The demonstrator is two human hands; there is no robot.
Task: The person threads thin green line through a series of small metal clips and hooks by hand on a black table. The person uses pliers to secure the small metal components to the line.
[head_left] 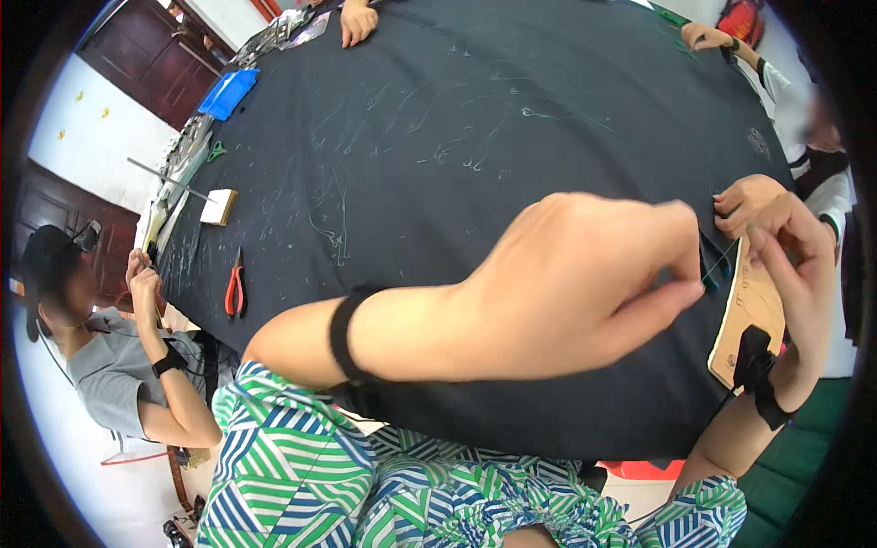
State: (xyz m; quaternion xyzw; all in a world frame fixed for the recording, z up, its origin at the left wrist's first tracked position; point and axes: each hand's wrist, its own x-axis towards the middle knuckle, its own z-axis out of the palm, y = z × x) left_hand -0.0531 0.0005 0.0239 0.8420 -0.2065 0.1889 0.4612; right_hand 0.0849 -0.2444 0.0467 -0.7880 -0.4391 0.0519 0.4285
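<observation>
Here, sprawling across nearly everything, a dark cloth-covered table, scattered with thin green wires too fine to make out singly. Looming over its near edge, the left hand, fingers narrowed to a pinch on a green wire, blocking the cloth behind; just beside, the right hand, closing thumb and finger on that same wire above a tan board, partly hidden. Lying well apart at left, red-handled pliers, a blue tray, contents unclear.

A round table under dark cloth carries red-handled pliers near its left edge, a blue tray at the far-left rim, and thin hooked wires mid-table.
</observation>
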